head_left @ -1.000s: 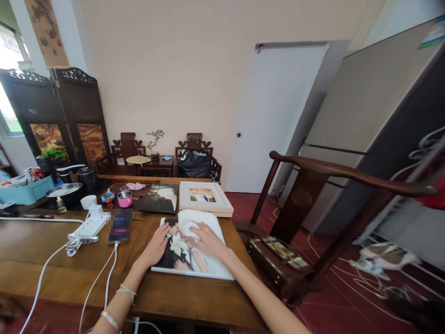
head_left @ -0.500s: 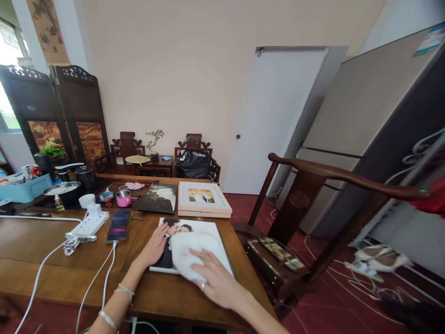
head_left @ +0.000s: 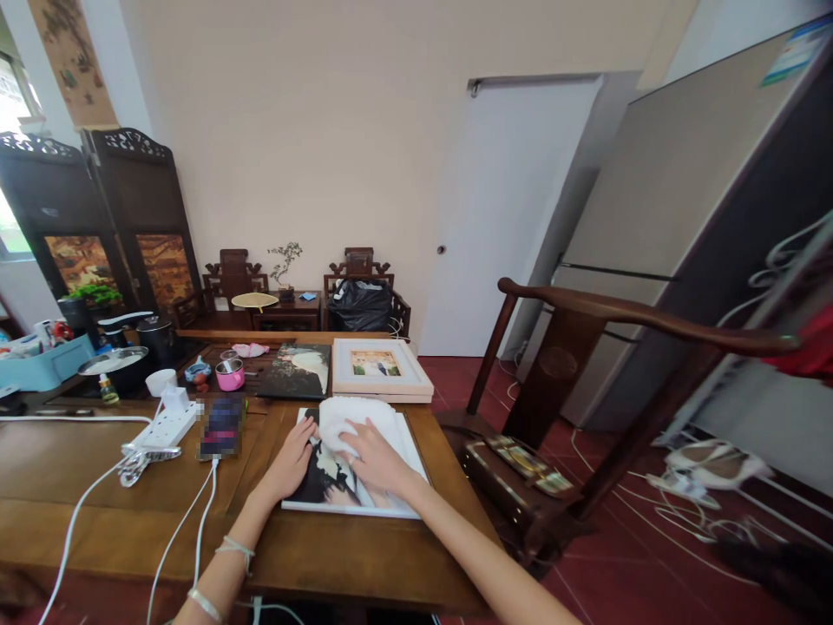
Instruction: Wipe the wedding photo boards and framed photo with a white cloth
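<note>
A wedding photo panel (head_left: 325, 482) with a white edge lies flat near the right end of the wooden table. My left hand (head_left: 291, 460) rests on its left side, fingers stretched out. Under my right hand (head_left: 377, 460) is a fluffy white cloth (head_left: 357, 411), pressed against the upper part of the picture. The right fingers lie over the cloth's lower edge. The cloth covers the top of the photo, and my right hand and forearm hide part of its right side.
Behind the panel are a white-framed photo (head_left: 416, 379) and a dark photo panel (head_left: 277, 373). A phone (head_left: 221, 428) on a cable, a power strip (head_left: 170, 427) and a pink cup (head_left: 229, 375) stand left. A wooden chair (head_left: 560, 347) is close on the right.
My right hand has moved the white cloth away from me, up the photo, uncovering its lower part. My left hand stays on the left side. The view has shifted slightly.
</note>
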The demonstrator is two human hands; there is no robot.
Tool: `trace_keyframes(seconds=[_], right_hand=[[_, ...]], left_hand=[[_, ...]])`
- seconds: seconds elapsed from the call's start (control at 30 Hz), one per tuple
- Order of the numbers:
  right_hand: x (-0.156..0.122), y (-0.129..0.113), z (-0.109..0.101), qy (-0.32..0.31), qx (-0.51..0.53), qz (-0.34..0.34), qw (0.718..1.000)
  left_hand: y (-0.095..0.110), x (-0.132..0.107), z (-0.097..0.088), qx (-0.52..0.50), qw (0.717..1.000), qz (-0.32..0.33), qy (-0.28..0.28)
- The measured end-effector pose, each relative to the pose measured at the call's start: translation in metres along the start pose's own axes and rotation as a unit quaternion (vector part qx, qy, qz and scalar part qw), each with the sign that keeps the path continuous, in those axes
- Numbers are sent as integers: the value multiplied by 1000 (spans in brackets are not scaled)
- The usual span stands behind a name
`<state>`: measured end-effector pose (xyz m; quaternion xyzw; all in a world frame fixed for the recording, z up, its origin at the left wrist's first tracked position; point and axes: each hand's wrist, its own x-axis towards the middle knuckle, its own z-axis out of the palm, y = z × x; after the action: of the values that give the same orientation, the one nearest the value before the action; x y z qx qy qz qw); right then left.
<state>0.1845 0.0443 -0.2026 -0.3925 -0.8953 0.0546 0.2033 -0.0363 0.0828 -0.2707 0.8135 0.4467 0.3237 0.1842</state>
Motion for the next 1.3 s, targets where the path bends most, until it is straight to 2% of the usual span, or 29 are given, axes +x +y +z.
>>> trace_keyframes(seconds=[0.2,0.3,0.4,0.63,0.77,0.9,1.13,1.2,1.3], right_hand=[[-68,-46,-10,-42,36,-2,998],[-81,-58,-13,-49,54,-9,997],[-67,-50,-8,-29,47,5,998],[9,-1,-1,10,-9,13,1000],[24,7,0,26,-20,24,999],[3,-6,5,14,-21,25,999],[-73,-56,-9,-55,37,-29,997],[-81,-60,-14,-64,45,-33,996],[-77,-48,-15,-53,37,-5,998]], left_hand=[[1,0,2,-11,1000,-9,6],[3,0,2,-8,1000,-13,5],[3,0,1,-6,1000,-9,0],[1,1,2,-2,1000,-3,-3],[0,1,2,-3,1000,-3,-1],[1,0,2,-4,1000,-4,2],[1,1,5,-10,1000,-12,8],[4,1,4,-12,1000,-12,17],[10,0,2,-16,999,-12,38]])
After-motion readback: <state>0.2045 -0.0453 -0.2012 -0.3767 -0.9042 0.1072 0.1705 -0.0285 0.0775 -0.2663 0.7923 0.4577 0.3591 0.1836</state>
